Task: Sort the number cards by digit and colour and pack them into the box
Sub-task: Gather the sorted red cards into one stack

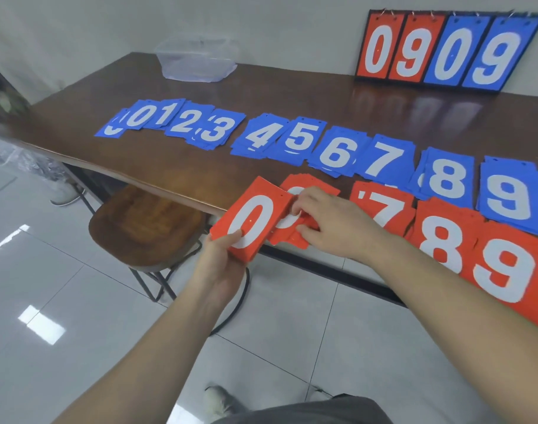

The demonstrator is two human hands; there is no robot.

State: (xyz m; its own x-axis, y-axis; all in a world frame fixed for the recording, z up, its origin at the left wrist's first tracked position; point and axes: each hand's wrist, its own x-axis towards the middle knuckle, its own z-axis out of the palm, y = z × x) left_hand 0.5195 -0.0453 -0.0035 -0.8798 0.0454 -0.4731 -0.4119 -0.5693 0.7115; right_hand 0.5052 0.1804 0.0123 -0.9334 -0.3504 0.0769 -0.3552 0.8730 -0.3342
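Left hand [223, 255], lower centre: fingers curled under a red 0 stack [252, 218], thumb on top, held over the tabletop [292, 96] edge. Right hand [329, 223]: fingers pinching a red card pile [295, 237] beside it. Right: red 7, 8, 9 piles [445, 237]. Beyond: blue row 0–9 [298, 139]. Upper left: clear plastic box [197, 61]. Upper right: scoreboard [448, 52] showing 0909.

The table [261, 96] is dark brown wood with a polished top that mirrors the scoreboard [448, 50] standing on it. The red cards [503, 270] and blue cards [329, 148] look like thin matt plastic or card with flat white digits. The clear box [197, 61] is translucent plastic. The stool [139, 228] has a worn wooden seat on black metal legs. The floor tiles [47, 286] are glossy.
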